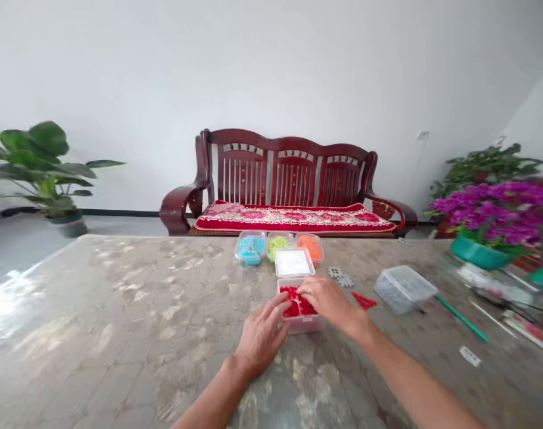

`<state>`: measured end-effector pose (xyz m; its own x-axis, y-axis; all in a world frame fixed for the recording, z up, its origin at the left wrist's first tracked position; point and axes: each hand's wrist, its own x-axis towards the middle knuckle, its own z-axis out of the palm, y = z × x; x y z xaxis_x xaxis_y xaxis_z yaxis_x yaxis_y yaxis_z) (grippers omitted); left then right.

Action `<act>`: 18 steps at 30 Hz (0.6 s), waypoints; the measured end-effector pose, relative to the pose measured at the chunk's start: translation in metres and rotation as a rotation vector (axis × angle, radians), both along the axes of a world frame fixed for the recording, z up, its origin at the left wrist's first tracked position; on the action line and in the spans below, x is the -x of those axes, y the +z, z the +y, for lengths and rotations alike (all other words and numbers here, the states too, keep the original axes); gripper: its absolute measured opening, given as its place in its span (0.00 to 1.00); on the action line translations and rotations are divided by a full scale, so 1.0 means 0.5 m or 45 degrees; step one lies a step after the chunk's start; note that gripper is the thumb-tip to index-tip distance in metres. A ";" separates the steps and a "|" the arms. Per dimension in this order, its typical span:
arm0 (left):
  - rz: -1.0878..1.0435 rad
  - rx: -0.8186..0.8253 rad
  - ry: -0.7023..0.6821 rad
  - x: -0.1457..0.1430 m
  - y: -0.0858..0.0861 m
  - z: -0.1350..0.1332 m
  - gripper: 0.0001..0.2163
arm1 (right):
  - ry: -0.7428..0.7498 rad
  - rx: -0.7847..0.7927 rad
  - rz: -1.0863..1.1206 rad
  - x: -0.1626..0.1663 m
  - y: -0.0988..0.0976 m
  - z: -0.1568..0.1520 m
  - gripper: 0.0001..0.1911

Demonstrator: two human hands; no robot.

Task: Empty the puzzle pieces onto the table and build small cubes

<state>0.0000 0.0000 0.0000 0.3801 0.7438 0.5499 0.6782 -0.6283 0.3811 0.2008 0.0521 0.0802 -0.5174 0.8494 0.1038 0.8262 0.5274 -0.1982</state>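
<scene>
In front of me stands a clear plastic box (305, 325) with its lid (293, 262) tipped back on the far side. Small red plastic pieces (293, 310) fill it, with a pale line running between them. My left hand (262, 333) is closed over the box's left wall, fingertips at the red pieces and thumb low outside. From the right, my right hand (327, 301) reaches over the rim, its fingers bent together among the red pieces. Exactly what its fingertips pinch is partly hidden. A few joined red pieces (364, 300) lie on the table, right of the box.
Behind the lid are tubs of blue pieces (251, 247), green pieces (278, 244) and orange pieces (311, 245). Grey gear-like pieces (340, 276), a translucent tub (404, 289), a green stick (462, 319) and a purple-flowered pot (481, 253) stand or lie rightward on the table (164, 333).
</scene>
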 end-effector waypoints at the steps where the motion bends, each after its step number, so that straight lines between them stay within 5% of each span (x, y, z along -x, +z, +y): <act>1: -0.003 -0.005 -0.001 -0.001 0.002 0.001 0.18 | 0.006 -0.006 -0.019 0.000 0.003 0.000 0.14; 10: -0.040 -0.025 -0.007 -0.004 0.010 0.001 0.17 | -0.068 -0.057 -0.410 0.037 0.041 -0.006 0.15; 18: -0.036 -0.041 0.006 -0.003 0.010 0.002 0.17 | -0.093 -0.150 -0.342 0.026 0.029 -0.019 0.16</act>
<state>0.0014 0.0011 0.0052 0.3604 0.7272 0.5843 0.6704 -0.6374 0.3798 0.1878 0.0426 0.0949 -0.4775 0.8757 0.0719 0.8774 0.4709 0.0916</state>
